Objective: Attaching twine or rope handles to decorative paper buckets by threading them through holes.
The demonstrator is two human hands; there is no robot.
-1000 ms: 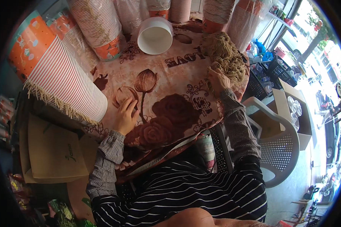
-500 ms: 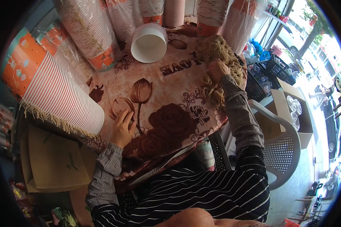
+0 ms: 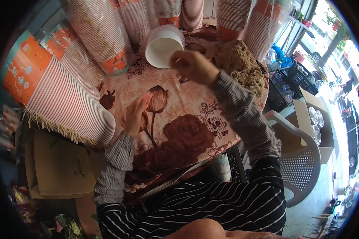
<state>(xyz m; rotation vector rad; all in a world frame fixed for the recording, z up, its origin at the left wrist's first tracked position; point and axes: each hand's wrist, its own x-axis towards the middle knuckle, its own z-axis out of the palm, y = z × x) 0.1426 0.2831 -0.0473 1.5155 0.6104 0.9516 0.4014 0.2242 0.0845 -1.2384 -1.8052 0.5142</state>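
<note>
Patterned tablecloth [image 3: 123, 87] in pinks & browns is covering a tbl in a room w/ daylight coming in at R. Over it, a person's two bare hands are showing, well apart from each other. L hand [image 3: 136, 113] is extending its fingers, empty as far as can be seen, above a printed tulip; contact w/ the cloth can't be made out. R hand [image 3: 195, 67] is blurring, fingers curling; can't tell if it's gripping anything. It's showing just beside the lower R rim of a white tub [image 3: 159, 53], which is lying near tbl center, mouth facing the person; whether they're touching isn't clear. Just R of that hand, a heap of tan strands [image 3: 241, 67] is resting near the R edge.

Farther out, a large stack of nested tubs [image 3: 68, 95], orange at its upper end, is leaning at L, w/ tan fringe [image 3: 60, 129] hanging along its lower side. More stacks in clear plastic [image 3: 131, 20] are lining the back. Below at L, a cardboard box [image 3: 62, 167] is sitting; at R, a white plastic chair [image 3: 299, 171] is standing near an open carton [image 3: 327, 147] holding clear items, w/ black crates [image 3: 301, 79] sitting beyond.
</note>
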